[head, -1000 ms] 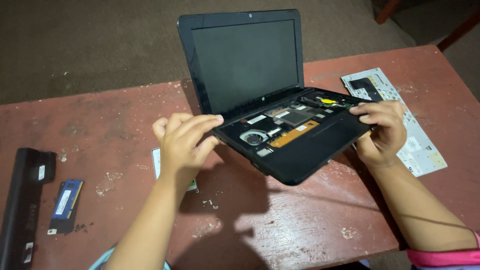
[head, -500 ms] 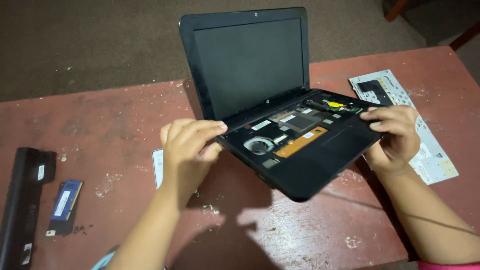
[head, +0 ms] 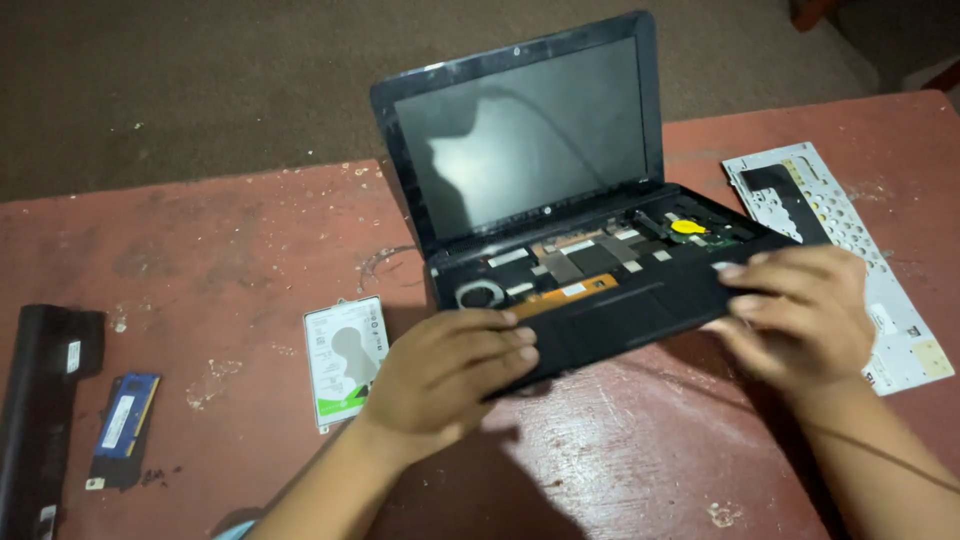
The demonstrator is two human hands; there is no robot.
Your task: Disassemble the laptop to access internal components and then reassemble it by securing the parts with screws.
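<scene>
1. The front edge of the laptop (head: 600,290) is gripped at its left corner by the left hand (head: 450,375), fingers pressed together over the palm rest.
2. The right corner is clasped by the right hand (head: 800,320), fingers curled together.
3. The laptop is held mid-desk, its front edge seemingly raised off the red desk (head: 200,250).
4. With the keyboard removed, exposed parts could be knocked or the laptop could slip.
5. The hard drive (head: 345,355) lies just left.

Red worn bench (head: 250,230), scuffed w/ pale paint specks. Hard drive (head: 345,360) lies flat near centre-left, label up. Far left: long black battery pack (head: 40,400), blue RAM stick (head: 122,425) just beside it. Right side: detached keyboard backplate (head: 850,250), white underside up.
</scene>
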